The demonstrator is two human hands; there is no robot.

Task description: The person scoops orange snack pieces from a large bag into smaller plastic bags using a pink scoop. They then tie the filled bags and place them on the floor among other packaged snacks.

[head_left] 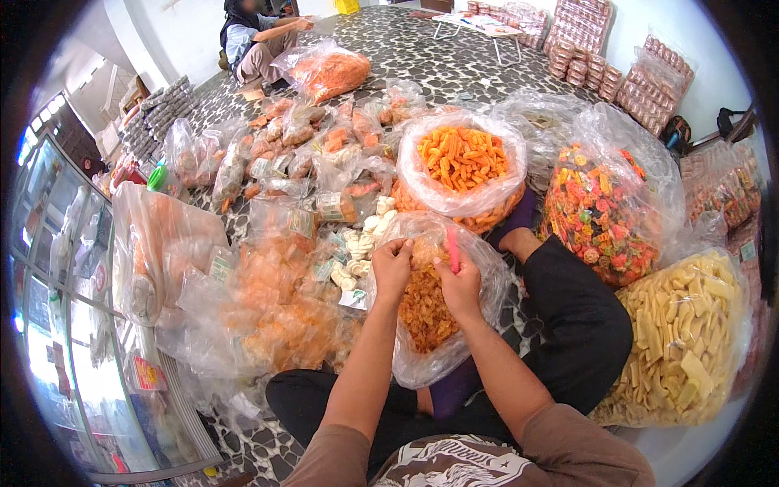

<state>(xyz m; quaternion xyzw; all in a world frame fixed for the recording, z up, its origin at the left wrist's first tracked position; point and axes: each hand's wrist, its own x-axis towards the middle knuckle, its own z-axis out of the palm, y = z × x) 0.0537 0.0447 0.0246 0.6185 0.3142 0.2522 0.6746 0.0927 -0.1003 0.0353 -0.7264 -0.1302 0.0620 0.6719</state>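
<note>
I hold both hands over a large open clear bag (430, 321) of brown-orange chips, which stands between my legs. My left hand (392, 266) is closed in a pinch at the edge of what looks like a small clear plastic bag (423, 251), stretched between my hands. My right hand (459, 282) is closed on a flat pink strip (452, 243) that sticks up past the thumb; its lower end is hidden. Beyond the chips stands an open bag (406, 142) of orange puffed snacks (462, 160). White twisted snack packs (365, 243) lie left of my left hand.
Packed bags of orange crackers (280, 284) pile up at left, beside a glass display case (73, 316). At right stand bags of colourful snacks (596, 219) and pale yellow strips (686, 325). A person (258, 45) sits at the far left, near a folding table's (479, 24) side of the room.
</note>
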